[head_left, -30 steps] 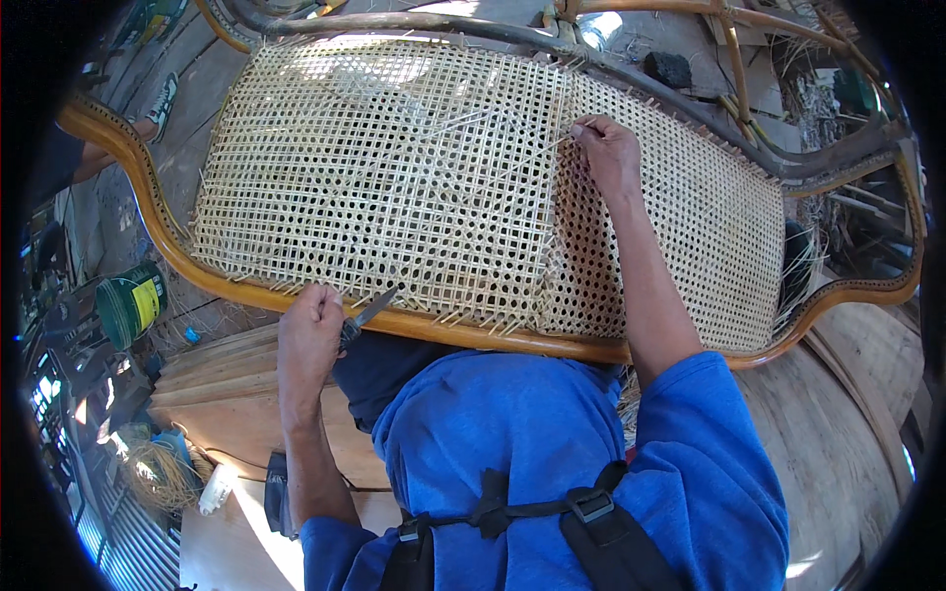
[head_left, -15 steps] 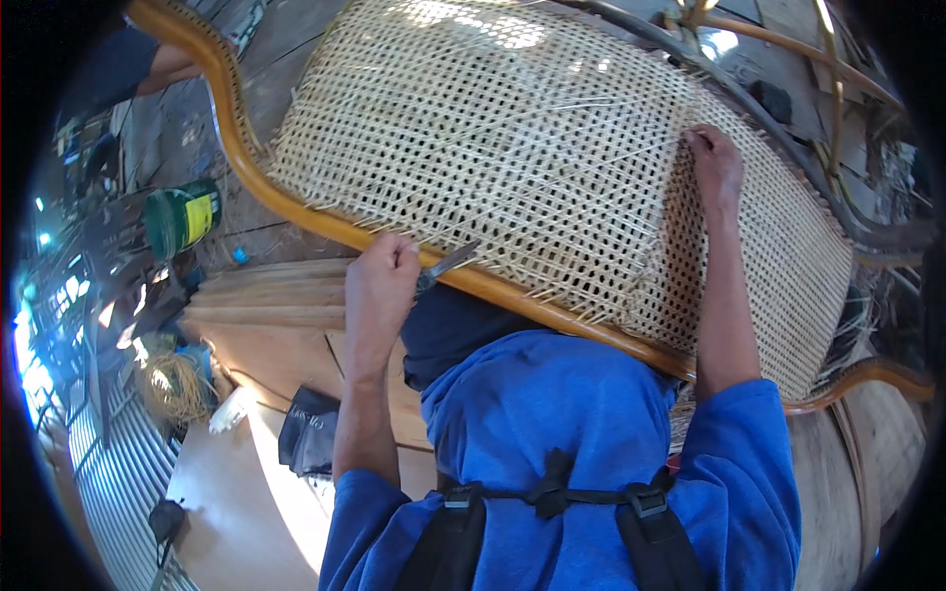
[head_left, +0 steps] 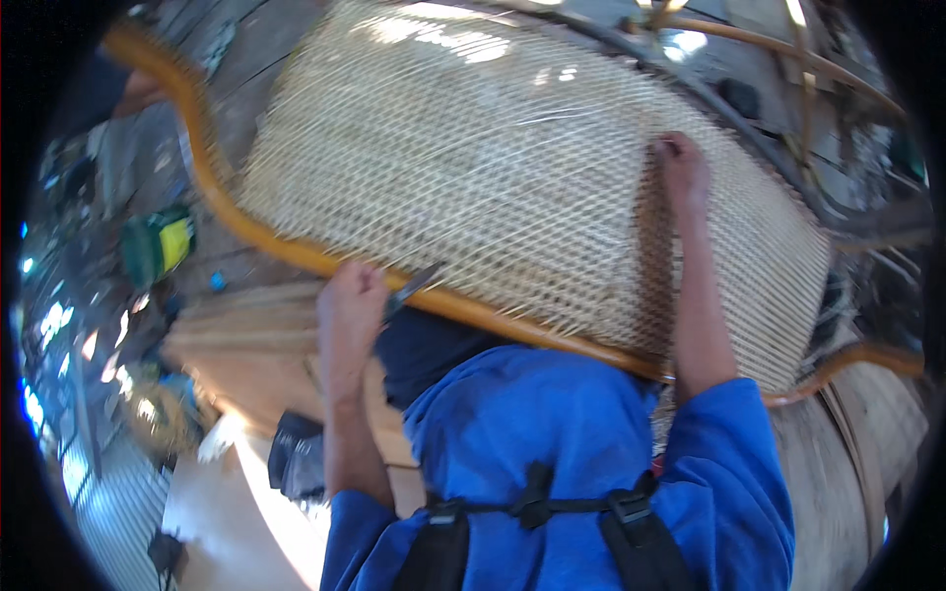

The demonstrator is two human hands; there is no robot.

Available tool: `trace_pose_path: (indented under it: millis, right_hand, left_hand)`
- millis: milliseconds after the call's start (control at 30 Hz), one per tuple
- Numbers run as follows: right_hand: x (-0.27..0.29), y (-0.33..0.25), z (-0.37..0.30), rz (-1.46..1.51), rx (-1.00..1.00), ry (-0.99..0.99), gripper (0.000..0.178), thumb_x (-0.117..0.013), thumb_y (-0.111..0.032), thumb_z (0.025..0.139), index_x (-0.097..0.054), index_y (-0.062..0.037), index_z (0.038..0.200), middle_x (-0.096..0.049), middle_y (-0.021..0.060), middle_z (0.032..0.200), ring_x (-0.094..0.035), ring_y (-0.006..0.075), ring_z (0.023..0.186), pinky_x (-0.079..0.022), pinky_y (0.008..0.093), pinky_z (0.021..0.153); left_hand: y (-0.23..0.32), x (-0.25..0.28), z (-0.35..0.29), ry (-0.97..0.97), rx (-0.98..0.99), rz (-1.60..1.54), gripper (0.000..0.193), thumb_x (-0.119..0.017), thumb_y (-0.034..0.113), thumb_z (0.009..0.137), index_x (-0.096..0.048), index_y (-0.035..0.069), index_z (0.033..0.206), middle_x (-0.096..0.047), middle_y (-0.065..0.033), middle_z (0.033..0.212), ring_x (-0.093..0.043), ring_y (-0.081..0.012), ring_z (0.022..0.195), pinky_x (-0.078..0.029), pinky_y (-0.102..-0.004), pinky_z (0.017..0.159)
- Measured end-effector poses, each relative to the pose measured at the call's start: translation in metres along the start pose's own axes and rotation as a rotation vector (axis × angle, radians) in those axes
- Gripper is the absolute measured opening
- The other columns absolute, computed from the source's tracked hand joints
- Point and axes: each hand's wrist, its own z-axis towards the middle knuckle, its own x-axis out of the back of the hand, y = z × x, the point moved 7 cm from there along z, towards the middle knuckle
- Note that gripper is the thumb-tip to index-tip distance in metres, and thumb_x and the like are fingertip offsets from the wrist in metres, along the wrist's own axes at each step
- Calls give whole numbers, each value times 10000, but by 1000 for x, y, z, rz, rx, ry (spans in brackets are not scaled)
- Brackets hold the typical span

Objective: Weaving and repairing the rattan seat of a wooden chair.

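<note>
A large woven cane panel (head_left: pixel 473 167) in a curved, varnished wooden frame (head_left: pixel 286 251) leans across my lap. My left hand (head_left: pixel 352 300) is closed at the frame's near edge. A small knife (head_left: pixel 424 279) sticks out from beneath its fingers, with the blade over the rail toward the weave. My right hand (head_left: pixel 685 172) is pinched at the right part of the panel, and its arm casts a dark shadow on the cane. What lies between those fingertips is too small to make out. Loose cane ends show along the near rail, and long strands run diagonally across the weave.
A green bucket (head_left: pixel 158 244) with a yellow label stands at the left. Stacked wooden boards (head_left: pixel 246 320) and a dark pouch (head_left: pixel 298 458) lie left of my legs. A fibre bundle (head_left: pixel 158 409) sits farther left. Another person's arm (head_left: pixel 140 92) shows at the upper left.
The whole view has shifted slightly and is blurred, so the panel and both hands appear farther left. Both hands keep about the same places on the panel and frame.
</note>
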Motion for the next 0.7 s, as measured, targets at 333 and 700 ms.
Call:
trace_pose_path:
  millis: [333, 700]
  right_hand:
    - [7, -26, -3, -3, -123, -62, 146, -608, -171, 851, -668, -69, 937, -658, 156, 911, -625, 320, 821, -486, 386, 744]
    - [37, -26, -17, 1150, -486, -116, 150, -587, -188, 883, -635, -49, 912, -601, 51, 736, -585, 167, 643, -480, 280, 604]
  left_hand:
    - [-8, -2, 6, -101, 145, -103, 178, -547, 154, 882, -535, 1, 792, -519, -41, 637, -494, -89, 527, -470, -264, 413]
    - [5, -1, -10, -412, 5, -199, 136, -580, 135, 870, -554, 18, 805, -486, 9, 604, -420, -45, 515, -357, -227, 471]
